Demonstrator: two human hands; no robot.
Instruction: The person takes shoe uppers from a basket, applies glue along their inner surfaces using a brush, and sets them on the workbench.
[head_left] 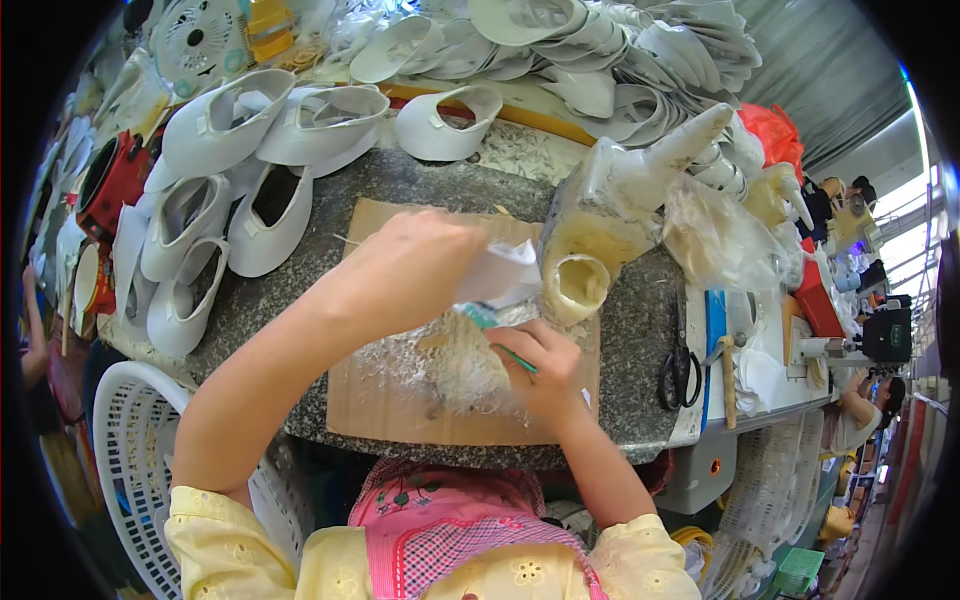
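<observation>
My left hand (425,255) is closed on a white shoe upper (508,275), raised over a sheet of cardboard (385,405). In my right hand (545,368) is a thin green-handled brush (515,357). Its teal and white head end meets the lower edge of the upper, though the exact contact is blurred. Dried white residue covers the middle of the cardboard. Just right of the upper stands a glue-coated container (600,225) with a round, crusted mouth facing me.
Finished-looking white shoe uppers (325,125) stand at the left and back of the stone slab (420,180). More are piled behind. Black-handled scissors (680,370) and a wooden-handled hammer (729,385) lie at the right. A white plastic basket (130,430) stands low at the left.
</observation>
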